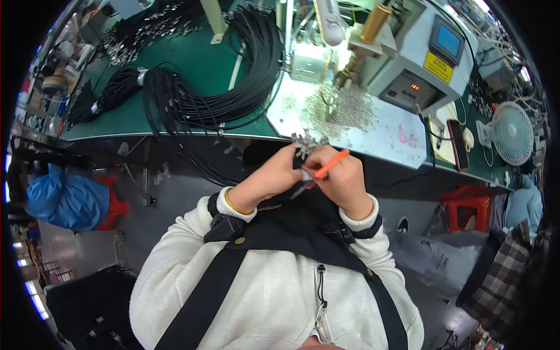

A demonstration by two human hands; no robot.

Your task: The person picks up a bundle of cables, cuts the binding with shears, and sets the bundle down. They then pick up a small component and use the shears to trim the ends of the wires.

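In front of my apron, just below the bench edge, my two hands meet. My left hand (274,175) is closed around a bunch of black cables, whose silvery metal connector ends (306,143) stick up above the fingers. My right hand (339,179) grips a slim tool with a bright orange handle (332,164). Below the fingers a thin greyish end (300,190) points down toward the left; whether it belongs to the tool I cannot tell. Between the hands a small whitish piece shows, too small to name.
A thick bundle of black cables (251,64) curves over the green bench (175,49), some strands hanging off its front edge. Small metal pieces (344,111) lie heaped on the white board (385,137) before a grey machine (426,64). A fan (512,133) and phone (458,144) are at right.
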